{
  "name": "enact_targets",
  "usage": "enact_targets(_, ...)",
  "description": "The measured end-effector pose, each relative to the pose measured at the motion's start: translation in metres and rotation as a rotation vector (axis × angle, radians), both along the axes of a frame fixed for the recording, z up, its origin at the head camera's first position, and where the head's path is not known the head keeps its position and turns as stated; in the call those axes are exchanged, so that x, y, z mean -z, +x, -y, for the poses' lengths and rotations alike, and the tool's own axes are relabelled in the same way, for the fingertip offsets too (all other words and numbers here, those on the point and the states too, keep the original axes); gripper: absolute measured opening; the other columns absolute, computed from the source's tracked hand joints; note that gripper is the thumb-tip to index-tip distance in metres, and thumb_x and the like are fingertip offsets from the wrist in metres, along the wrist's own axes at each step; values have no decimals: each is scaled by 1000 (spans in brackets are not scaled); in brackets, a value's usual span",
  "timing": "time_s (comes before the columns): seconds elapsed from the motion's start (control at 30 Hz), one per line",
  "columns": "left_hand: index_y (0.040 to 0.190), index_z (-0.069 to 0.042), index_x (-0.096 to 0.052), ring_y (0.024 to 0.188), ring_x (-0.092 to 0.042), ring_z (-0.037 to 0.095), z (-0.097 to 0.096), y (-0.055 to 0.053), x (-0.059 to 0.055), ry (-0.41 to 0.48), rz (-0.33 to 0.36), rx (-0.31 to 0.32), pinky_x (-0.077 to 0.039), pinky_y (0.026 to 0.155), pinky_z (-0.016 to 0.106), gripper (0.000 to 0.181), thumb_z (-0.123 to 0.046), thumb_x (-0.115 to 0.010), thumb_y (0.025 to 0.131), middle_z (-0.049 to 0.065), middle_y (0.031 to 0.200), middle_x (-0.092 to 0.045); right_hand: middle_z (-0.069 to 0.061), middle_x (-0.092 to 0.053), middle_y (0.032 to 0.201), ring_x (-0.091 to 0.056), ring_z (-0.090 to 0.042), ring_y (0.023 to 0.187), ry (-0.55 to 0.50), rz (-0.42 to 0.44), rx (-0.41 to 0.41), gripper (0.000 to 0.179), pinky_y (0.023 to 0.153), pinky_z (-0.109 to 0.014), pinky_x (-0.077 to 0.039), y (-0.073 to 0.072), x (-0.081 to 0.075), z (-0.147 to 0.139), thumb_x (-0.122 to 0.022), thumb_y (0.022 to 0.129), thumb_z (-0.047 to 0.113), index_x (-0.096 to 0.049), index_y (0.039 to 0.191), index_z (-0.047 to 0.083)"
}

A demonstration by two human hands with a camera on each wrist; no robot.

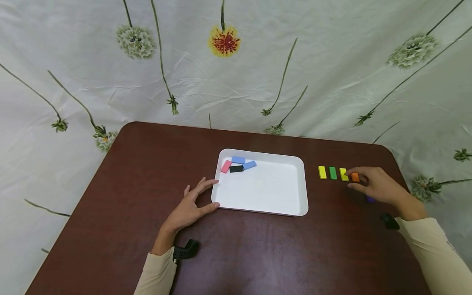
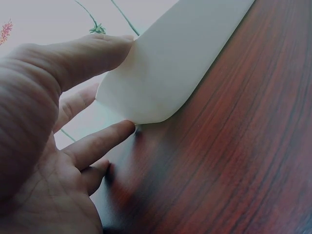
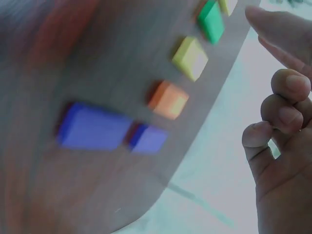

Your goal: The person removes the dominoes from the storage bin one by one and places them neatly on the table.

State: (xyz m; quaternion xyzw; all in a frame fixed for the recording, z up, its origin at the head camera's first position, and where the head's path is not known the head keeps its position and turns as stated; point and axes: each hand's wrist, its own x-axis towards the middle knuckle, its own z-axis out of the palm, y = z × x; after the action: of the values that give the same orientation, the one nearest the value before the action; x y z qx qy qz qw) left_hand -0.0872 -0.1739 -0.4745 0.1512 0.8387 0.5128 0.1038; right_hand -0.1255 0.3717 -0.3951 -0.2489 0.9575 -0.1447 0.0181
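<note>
My left hand (image 1: 188,211) is at the left side of a white tray (image 1: 273,184), thumb and fingertips touching its wall. Inside the tray, toward its far left, lie a pink block (image 1: 226,166), two blue blocks (image 1: 249,164) and a black block (image 1: 236,169). Over the right of the table my right hand (image 1: 385,188) hovers by a row of blocks, holding nothing. That row has a yellow block (image 1: 322,172), a green block (image 1: 333,173), another yellow block (image 1: 343,174) and an orange block (image 1: 355,177). Two purple blocks (image 3: 95,126) show in the right wrist view; the hand partly hides them from the head.
The dark brown table (image 1: 250,254) has rounded far corners. Behind it hangs a pale cloth (image 1: 206,73) printed with flowers. A black wrist strap (image 1: 186,250) sits on the left wrist, and another black device (image 1: 389,221) on the right.
</note>
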Motion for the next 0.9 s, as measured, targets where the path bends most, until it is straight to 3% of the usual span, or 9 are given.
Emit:
enact_targets(0.17,146,-23,-49,155,-14,33,0,0,0,-3,1,-1,10,116,68,66,-29,-79,87,8,156,-44,7,-51,79,-39,-6,67,-6,-40,-90,32,58,-22,-35,-15,-7,27,-82,80,5,-72,110,6)
enact_targets(0.3,146,-23,-49,156,-14,33,0,0,0,-4,0,0,10,116,67,66,-29,-79,87,8,156,-45,8,-45,81,-37,-5,72,7,-81,-158,30,62,-22,-36,-28,-11,50,-81,81,3,-73,110,8)
enact_targets(0.6,146,-22,-49,155,-14,34,0,-1,1,-10,6,2,10,116,68,66,-29,-79,88,12,157,-41,-2,-46,93,-39,-10,79,-10,-134,-275,36,62,-24,-41,-53,-10,108,-79,82,-2,-71,114,14)
enact_targets(0.9,146,-21,-49,155,-14,35,1,-1,1,-4,8,4,10,116,68,66,-28,-78,88,13,158,-40,-4,-51,92,-45,-17,89,60,-50,-373,27,73,-33,-45,-78,-10,168,-76,88,4,-72,113,16)
